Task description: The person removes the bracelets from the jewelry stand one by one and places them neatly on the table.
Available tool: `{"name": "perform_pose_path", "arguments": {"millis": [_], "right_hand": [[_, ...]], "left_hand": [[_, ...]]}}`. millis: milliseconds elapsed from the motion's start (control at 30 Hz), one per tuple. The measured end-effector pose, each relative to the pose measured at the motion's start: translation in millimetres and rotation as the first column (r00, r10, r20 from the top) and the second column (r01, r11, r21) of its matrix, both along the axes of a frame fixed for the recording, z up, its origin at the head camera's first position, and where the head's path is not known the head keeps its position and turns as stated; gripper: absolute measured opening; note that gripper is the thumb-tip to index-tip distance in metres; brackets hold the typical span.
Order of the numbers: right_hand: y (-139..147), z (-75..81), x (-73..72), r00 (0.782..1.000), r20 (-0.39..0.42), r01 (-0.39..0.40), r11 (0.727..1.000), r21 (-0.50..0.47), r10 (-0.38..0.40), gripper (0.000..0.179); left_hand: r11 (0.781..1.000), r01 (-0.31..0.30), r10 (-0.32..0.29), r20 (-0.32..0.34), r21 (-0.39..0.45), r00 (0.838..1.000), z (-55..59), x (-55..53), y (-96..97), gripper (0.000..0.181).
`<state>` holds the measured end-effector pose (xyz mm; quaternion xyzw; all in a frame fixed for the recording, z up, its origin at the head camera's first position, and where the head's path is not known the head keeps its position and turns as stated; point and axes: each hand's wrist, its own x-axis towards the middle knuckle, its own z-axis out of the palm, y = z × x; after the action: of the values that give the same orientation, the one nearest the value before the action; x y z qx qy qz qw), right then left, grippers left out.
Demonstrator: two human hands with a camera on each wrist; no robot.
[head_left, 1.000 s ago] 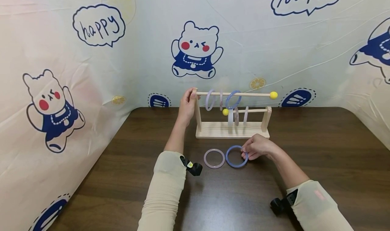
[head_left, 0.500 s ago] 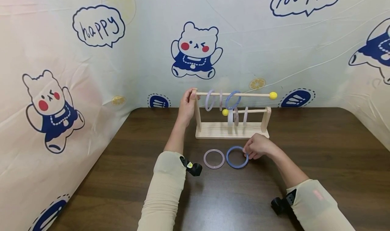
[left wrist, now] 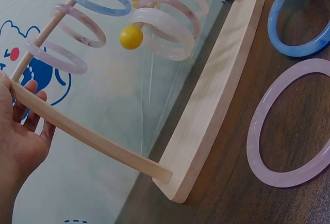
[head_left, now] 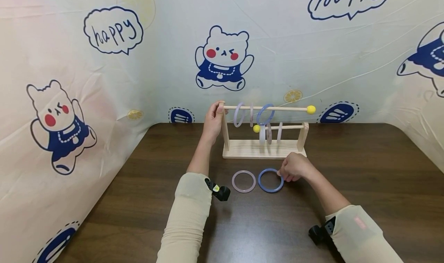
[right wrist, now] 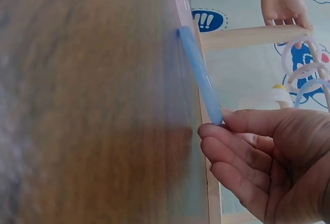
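My left hand (head_left: 212, 123) grips the top of the left post (left wrist: 93, 131) of a wooden bangle rack, thumb and fingers around the post end. On the table before the rack, my right hand (head_left: 294, 166) pinches the right edge of a blue bangle (right wrist: 200, 74) between thumb and forefinger. In the right wrist view this bangle is tilted, its held edge raised and its far edge low by the tabletop. A lilac bangle (left wrist: 253, 136) lies flat just left of it. On the upper rod hang a lilac, a marbled and a blue bangle (left wrist: 103, 11).
White, marbled and pale pink bangles hang on the rack's lower rod. Yellow balls cap both rods: the upper ball (head_left: 311, 109) points right, the lower ball (head_left: 256, 128) left. The rack's base (head_left: 243, 149) stands on the brown table (head_left: 138, 216) before a printed cloth backdrop (head_left: 277, 62).
The right hand and the blue bangle have shifted slightly right and toward the person, widening the gap to the lilac bangle. The left hand keeps its grip on the post.
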<state>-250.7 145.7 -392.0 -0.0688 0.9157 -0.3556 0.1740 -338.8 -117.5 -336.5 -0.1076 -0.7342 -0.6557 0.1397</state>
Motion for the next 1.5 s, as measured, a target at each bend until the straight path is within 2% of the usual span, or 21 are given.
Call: {"name": "perform_pose_path", "arguments": {"millis": [267,533,1200,1500], "right_hand": [[-0.8,0.5,-0.4,1.000,-0.002,-0.002,0.998,0.060,0.002,0.013],[-2.5,4.6,2.0,1.000,-0.007,0.022,0.988,0.150,-0.021,0.024],[-2.3,5.5,-0.9,1.000,-0.029,0.002,0.997,0.083,0.001,0.026],[-3.0,8.7,-5.2,0.997,-0.073,0.029,0.998,0.058,-0.025,0.028]], "left_hand": [[1.000,-0.016,0.016,-0.001,-0.008,1.000,-0.4,0.9,0.0,0.040],[1.000,-0.006,0.006,0.004,-0.008,1.000,0.2,1.2,-0.4,0.044],[1.000,-0.016,0.016,0.002,-0.006,1.000,0.3,2.7,-0.4,0.042],[1.000,-0.011,0.011,0.002,-0.016,1.000,-0.1,0.8,-0.2,0.044]]}}
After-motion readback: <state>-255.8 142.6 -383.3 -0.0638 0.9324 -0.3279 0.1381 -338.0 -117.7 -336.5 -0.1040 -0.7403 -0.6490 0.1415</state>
